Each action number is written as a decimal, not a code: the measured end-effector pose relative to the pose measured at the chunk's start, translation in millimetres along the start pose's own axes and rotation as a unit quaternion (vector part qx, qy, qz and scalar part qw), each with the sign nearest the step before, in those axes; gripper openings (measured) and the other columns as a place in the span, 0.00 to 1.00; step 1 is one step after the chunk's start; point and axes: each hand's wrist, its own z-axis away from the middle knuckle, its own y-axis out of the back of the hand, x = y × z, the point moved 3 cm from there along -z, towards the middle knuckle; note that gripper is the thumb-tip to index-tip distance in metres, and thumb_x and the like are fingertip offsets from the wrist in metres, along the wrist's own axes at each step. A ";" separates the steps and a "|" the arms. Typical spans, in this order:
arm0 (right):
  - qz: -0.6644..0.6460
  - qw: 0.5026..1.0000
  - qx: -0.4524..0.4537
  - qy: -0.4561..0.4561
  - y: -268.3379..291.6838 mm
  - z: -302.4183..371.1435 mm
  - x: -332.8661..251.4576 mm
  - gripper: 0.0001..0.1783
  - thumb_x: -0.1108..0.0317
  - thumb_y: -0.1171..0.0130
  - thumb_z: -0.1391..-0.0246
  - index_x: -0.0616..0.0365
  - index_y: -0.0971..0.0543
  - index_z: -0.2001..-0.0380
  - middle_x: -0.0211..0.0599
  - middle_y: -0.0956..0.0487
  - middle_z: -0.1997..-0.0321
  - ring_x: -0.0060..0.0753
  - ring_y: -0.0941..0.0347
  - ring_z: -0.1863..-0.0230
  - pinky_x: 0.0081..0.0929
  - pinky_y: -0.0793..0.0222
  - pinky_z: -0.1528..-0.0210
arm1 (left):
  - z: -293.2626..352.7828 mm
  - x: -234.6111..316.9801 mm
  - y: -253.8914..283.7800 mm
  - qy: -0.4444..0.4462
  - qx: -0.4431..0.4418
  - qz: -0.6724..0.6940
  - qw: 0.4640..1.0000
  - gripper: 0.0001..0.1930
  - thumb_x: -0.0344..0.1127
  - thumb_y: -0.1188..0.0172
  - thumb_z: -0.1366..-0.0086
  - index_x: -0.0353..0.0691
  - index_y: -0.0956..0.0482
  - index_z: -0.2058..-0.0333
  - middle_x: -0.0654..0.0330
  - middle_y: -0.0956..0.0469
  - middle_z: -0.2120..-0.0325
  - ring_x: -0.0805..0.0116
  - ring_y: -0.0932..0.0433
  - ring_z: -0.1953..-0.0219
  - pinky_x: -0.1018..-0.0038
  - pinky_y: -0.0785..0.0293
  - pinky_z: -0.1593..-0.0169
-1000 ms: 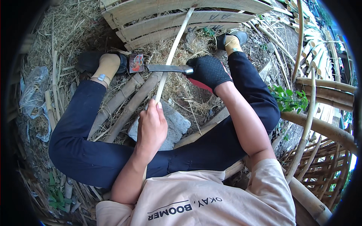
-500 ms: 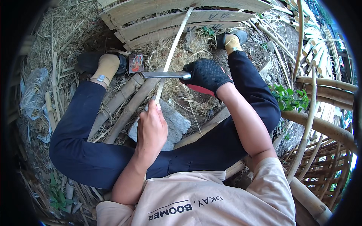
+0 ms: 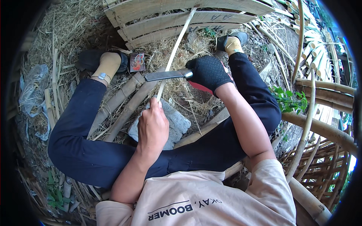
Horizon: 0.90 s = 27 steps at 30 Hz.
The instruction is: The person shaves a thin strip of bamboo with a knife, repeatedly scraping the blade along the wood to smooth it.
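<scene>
Bare and closed, my left hand [image 3: 152, 126] pinches the near end of a long pale bamboo strip [image 3: 175, 51]. The strip slants up and away, its far end against the slatted wooden crate. My right hand [image 3: 208, 74], in a black and red glove, is wrapped round the handle of a knife [image 3: 166, 75]. The blade points left and lies across the strip, beyond my left hand. The handle is mostly hidden in the glove. Below the strip, a grey stone block [image 3: 171, 122] sits on the ground between my legs, partly covered by my left hand.
A slatted wooden crate [image 3: 162, 22] stands ahead. Bamboo poles [image 3: 120, 109] lie by my left leg, near a small dark packet [image 3: 137, 62]. Crumpled clear plastic [image 3: 34, 88] lies far left. At right are bamboo rails [image 3: 324, 132], a woven basket [image 3: 320, 169] and stacked bamboo [image 3: 315, 52].
The knife blade has tilted slightly, its tip now lower toward me. My hands and the strip have barely shifted.
</scene>
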 end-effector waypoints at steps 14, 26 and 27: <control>-0.048 0.994 0.060 -0.073 -8.2 3.4 40.3 0.16 0.50 0.36 0.49 0.50 0.14 0.67 0.49 0.18 0.73 0.54 0.20 0.67 0.45 0.24 0.60 | 1.8 6.0 0.3 -0.022 0.002 -0.002 1.000 0.13 0.32 0.53 0.27 0.26 0.28 0.53 0.37 0.24 0.80 0.35 0.21 0.72 0.47 0.29 0.69; -0.017 1.000 0.012 0.021 -6.8 2.3 13.8 0.10 0.55 0.37 0.55 0.45 0.15 0.71 0.44 0.17 0.72 0.51 0.18 0.65 0.45 0.23 0.60 | 1.1 2.0 -2.1 -0.026 0.009 -0.028 0.999 0.12 0.31 0.52 0.28 0.26 0.29 0.54 0.37 0.23 0.79 0.36 0.21 0.73 0.48 0.27 0.70; -0.012 1.000 0.009 0.013 -6.0 -0.4 15.3 0.10 0.55 0.37 0.55 0.45 0.15 0.71 0.43 0.17 0.72 0.51 0.18 0.65 0.44 0.23 0.60 | 0.5 2.8 -1.4 -0.016 0.005 -0.015 1.000 0.12 0.32 0.54 0.27 0.27 0.29 0.55 0.35 0.24 0.79 0.34 0.22 0.72 0.46 0.29 0.68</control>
